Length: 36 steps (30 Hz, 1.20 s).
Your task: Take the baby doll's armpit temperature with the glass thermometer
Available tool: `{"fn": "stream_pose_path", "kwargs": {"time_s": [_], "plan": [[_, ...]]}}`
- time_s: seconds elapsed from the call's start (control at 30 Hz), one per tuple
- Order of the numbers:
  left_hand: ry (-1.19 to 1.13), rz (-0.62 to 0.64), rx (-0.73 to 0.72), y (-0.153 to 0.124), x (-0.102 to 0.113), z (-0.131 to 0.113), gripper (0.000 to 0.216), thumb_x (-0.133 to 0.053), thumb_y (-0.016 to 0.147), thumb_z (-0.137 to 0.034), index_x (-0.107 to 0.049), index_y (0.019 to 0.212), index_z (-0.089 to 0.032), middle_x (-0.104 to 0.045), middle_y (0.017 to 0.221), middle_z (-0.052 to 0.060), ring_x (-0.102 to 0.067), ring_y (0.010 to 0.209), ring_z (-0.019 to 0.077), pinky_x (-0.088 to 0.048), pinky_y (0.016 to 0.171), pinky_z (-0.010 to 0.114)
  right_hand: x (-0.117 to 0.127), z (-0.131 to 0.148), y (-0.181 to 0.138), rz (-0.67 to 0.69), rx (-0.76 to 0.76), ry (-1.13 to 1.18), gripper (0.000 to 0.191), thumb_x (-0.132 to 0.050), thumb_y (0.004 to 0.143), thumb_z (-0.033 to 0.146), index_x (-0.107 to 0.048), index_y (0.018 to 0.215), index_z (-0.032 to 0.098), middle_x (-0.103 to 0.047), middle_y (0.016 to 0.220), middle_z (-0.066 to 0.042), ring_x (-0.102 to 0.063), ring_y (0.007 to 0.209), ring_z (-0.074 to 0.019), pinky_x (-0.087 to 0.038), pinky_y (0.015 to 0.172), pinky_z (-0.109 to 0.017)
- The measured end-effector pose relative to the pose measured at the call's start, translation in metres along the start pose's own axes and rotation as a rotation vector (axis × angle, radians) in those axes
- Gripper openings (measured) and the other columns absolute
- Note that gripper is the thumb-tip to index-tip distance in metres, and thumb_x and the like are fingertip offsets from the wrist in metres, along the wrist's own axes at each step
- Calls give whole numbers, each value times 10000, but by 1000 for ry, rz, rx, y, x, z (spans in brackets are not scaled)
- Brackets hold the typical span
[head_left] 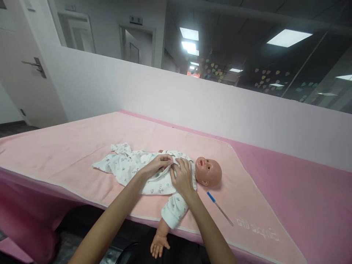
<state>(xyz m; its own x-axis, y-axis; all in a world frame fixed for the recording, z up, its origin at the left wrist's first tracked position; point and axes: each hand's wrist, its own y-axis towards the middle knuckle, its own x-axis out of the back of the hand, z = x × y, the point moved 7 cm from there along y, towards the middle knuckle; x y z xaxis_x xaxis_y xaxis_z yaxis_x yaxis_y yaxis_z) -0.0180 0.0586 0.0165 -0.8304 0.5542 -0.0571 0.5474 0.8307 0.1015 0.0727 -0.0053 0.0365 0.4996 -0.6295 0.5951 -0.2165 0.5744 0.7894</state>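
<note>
A baby doll (209, 173) lies on its back with its head to the right, dressed in a white patterned romper (161, 185). My left hand (159, 164) is closed, fingertips pinching the romper's front edge at the chest. Close beside it, my right hand (183, 176) bends its fingers on the same cloth near the doll's neck, its thumb and fingertips meeting the fabric. Whatever lies between the fingertips is too small to make out. The doll's near arm (162, 234) hangs over the table's front edge, below my right wrist. The romper's legs lie flat to the left.
A slim stick with a blue end (219, 208), perhaps a pen or thermometer, lies near the doll's head. Under everything is a peach blanket (82, 146) over a pink cover (302, 190). A white wall (192, 99) with a window above borders the far side; a door (30, 73) stands left.
</note>
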Motion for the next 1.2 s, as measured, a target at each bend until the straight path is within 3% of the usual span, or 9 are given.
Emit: {"fn": "stream_pose_path", "kwargs": {"time_s": [0.13, 0.33, 0.57, 0.83, 1.1, 1.2], "plan": [[-27, -8, -12, 1, 2, 0, 285, -663, 666, -382, -535, 771, -149, -433, 554, -48, -384, 465, 59, -258, 434, 179, -4, 6, 5, 9, 1, -21, 204, -476, 755, 168, -567, 938, 166, -537, 1089, -110, -416, 1089, -251, -261, 973, -475], [-96, 39, -16, -2, -2, -4, 263, -668, 673, -352, -563, 791, -141, -573, 632, 7, -514, 565, 103, -357, 504, 202, -5, 0, -1, 35, -71, 34, 90, -488, 727, 162, -550, 793, 171, -509, 1068, -104, -431, 1028, -239, -322, 914, -427], [-55, -52, -5, -1, 6, 0, 314, -683, 662, -381, -613, 816, -117, -518, 602, -7, -462, 530, 84, -345, 490, 203, -1, -6, -3, -32, -108, 32, 133, -482, 806, 220, -608, 817, 182, -526, 1081, -93, -439, 1019, -217, -329, 903, -399], [-129, -98, 30, -2, 7, -3, 301, -709, 634, -348, -648, 820, -119, -515, 554, -19, -423, 485, 69, -314, 461, 200, 4, -3, -3, -54, -76, 152, 63, -529, 702, 144, -575, 704, 186, -541, 1034, -66, -459, 1010, -206, -345, 906, -401], [-26, -199, -28, 0, 22, 2, 365, -690, 655, -373, -650, 921, -126, -514, 567, -20, -405, 490, 71, -273, 476, 210, 11, 6, -5, -147, 46, 197, 135, -443, 820, 131, -559, 843, 195, -585, 991, -63, -505, 990, -178, -365, 930, -394], [43, -162, -43, 0, 20, 0, 308, -675, 668, -374, -657, 846, -123, -478, 525, -36, -334, 449, 53, -223, 440, 204, 8, 5, -6, -161, 48, 184, 145, -428, 841, 133, -555, 863, 198, -603, 945, -55, -522, 965, -170, -373, 932, -392]]}}
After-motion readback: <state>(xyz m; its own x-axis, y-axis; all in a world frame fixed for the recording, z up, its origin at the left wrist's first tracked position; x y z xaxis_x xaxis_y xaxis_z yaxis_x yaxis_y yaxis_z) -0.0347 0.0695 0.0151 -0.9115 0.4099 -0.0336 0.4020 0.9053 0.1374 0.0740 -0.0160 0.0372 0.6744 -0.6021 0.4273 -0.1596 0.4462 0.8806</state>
